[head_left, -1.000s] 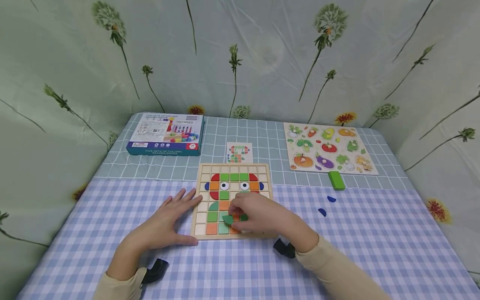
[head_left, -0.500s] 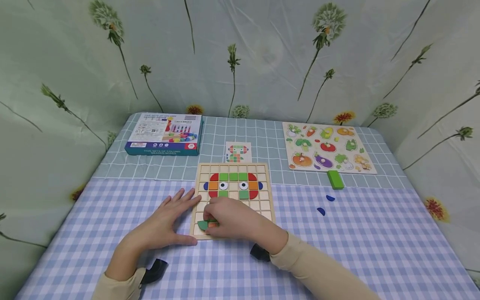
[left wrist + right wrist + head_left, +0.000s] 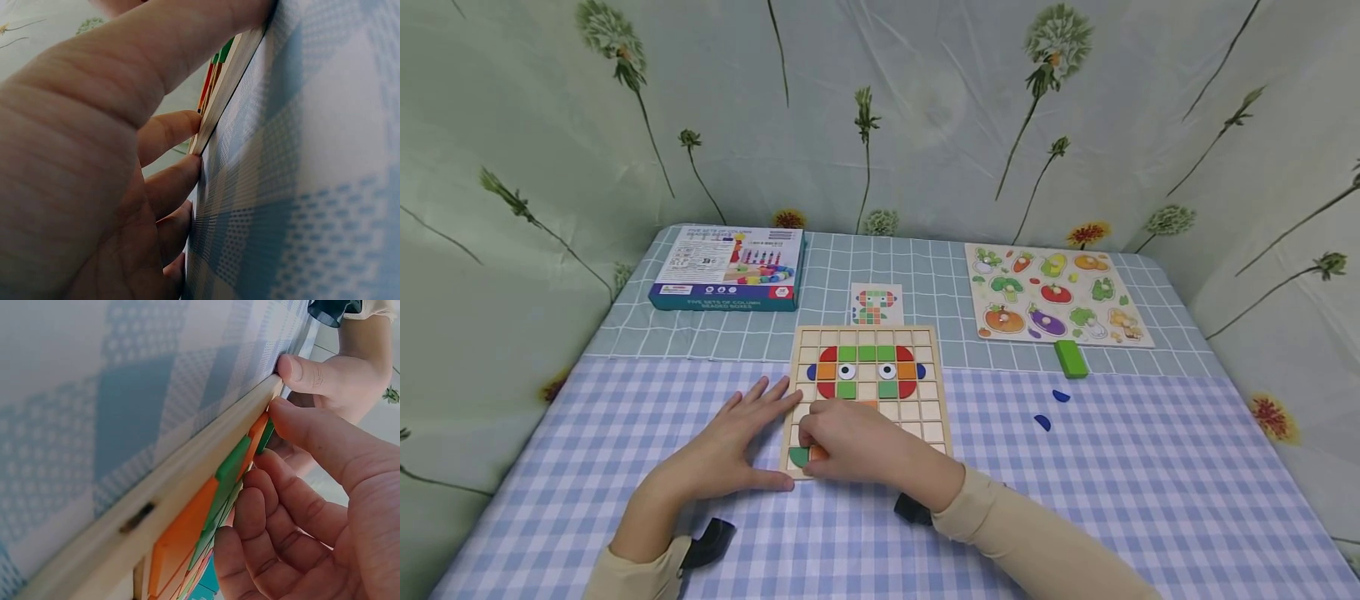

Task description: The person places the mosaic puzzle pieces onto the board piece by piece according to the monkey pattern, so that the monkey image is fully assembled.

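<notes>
A wooden grid board [image 3: 868,336] lies in the middle of the table, with red, green, orange and blue tiles and two eye tiles set in its cells. My right hand [image 3: 857,437] is over the lower left of the board. Its thumb and index finger pinch a green quarter-round tile [image 3: 798,457] at the bottom left corner cell; in the right wrist view this green tile [image 3: 267,435] stands beside an orange tile. That hand hides several lower tiles. My left hand [image 3: 730,442] lies with spread fingers, its index finger and thumb touching the board's left edge.
A picture card [image 3: 877,304] lies just behind the board. At the back left is a boxed bead set [image 3: 730,267]; at the back right, a vegetable puzzle board [image 3: 1060,292]. A green block [image 3: 1071,359] and two blue half-round tiles [image 3: 1042,423] lie on the right.
My right hand has moved left across the board with the green quarter-round tile, down to the bottom left corner cell. The left hand has stayed at the board's edge.
</notes>
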The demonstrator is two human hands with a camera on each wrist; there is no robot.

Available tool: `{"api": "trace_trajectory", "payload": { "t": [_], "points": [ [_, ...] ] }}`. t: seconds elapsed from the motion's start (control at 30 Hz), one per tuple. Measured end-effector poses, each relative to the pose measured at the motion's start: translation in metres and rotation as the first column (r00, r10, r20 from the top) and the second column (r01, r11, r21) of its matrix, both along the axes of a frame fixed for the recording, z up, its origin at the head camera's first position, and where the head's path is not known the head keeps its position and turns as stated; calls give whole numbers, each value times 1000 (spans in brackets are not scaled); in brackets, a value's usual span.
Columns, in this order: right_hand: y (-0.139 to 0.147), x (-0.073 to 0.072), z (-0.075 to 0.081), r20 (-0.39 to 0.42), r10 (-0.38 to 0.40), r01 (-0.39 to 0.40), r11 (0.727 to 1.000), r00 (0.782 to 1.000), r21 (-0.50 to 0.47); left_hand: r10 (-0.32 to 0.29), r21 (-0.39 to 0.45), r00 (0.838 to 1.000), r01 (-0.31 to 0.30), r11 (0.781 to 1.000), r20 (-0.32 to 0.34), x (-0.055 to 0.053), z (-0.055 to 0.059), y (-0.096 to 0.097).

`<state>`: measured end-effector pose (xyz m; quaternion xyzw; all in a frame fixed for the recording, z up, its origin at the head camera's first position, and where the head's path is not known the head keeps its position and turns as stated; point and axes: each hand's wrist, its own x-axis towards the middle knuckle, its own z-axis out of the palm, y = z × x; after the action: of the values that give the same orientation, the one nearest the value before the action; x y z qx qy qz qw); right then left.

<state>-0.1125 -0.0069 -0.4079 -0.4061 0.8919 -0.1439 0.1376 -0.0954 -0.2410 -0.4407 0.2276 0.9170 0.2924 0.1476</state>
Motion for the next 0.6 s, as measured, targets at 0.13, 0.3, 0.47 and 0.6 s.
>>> {"api": "trace_trajectory", "payload": {
  "t": [0.13, 0.3, 0.47, 0.6],
  "points": [
    [-1, 0, 1, 4, -3, 3, 1000, 1000, 5, 3, -2, 1000, -3, 1000, 2, 0, -1, 0],
    [-1, 0, 1, 7, -4, 4, 1000, 1000, 6, 5, -1, 1000, -5, 1000, 5, 0, -1, 0],
    [-1, 0, 0, 0, -4, 4, 1000, 1000, 4, 7, -1, 1000, -7, 1000, 6, 0, -1, 0],
    [-1, 0, -1, -10, 3, -3, 1000, 1000, 3, 5, -3, 1000, -5, 1000, 4, 0, -1, 0]
  ]
}}
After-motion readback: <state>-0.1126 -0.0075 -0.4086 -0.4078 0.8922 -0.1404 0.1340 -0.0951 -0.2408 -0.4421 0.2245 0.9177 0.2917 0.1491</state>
